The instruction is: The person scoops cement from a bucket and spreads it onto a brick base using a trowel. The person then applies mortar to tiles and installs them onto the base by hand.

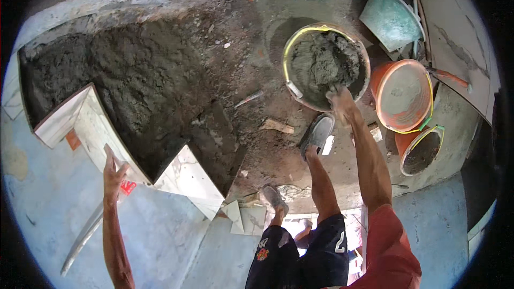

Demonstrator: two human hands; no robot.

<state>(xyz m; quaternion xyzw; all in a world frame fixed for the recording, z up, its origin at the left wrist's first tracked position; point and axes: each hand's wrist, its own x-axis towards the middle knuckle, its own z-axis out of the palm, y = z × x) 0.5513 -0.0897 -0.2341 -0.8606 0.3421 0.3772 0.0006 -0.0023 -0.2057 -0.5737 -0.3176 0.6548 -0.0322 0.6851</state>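
My left hand [113,176] is open, its fingers stretched out against a white marble-patterned tile [99,123]. This tile stands on edge along a low wall and borders a bed of dark wet mortar [139,69]. Another white tile piece [187,174] adjoins it on the right. Over at the right, my right hand [341,103] is closed at the near rim of a bucket [285,69] with a yellow handle. Grey mortar [321,56] fills much of that bucket. What the fingers grip there is hidden by the hand and the mortar.
An orange bucket [381,112] with grey contents and a smaller orange bucket [405,142] stand at the right. Beyond them lies a tilted green tub [388,18]. A small hand tool [249,99] and a broken chunk [277,126] rest on the rubble-strewn floor near my feet.
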